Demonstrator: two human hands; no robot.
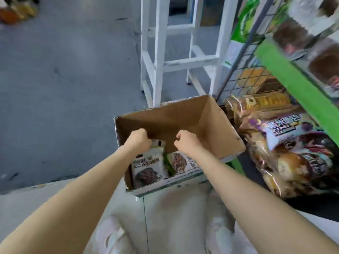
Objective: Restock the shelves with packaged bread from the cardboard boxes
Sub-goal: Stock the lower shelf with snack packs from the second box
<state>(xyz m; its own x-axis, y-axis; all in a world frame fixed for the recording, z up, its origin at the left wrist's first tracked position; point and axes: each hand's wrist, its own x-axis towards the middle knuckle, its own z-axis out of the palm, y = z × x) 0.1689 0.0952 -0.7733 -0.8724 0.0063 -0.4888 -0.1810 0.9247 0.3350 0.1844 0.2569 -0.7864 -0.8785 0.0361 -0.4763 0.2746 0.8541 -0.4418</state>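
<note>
Both arms reach into the open cardboard box (192, 123) on the floor: left hand (138, 141) grasping the top of a bread pack (147, 165) standing at the box's near-left corner, right hand (185, 142) clenched, over a second pack (180, 162) lying just beside the first, can't tell if it holds it. To the right, the green shelf (293, 77) carries more bagged bread (286, 154). Farther back, a white frame stand (176, 52) on the grey floor.

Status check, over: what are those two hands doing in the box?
Left hand grips a bread packet. Right hand curled above a second packet. Cardboard box mostly empty. Nothing blocking.
</note>
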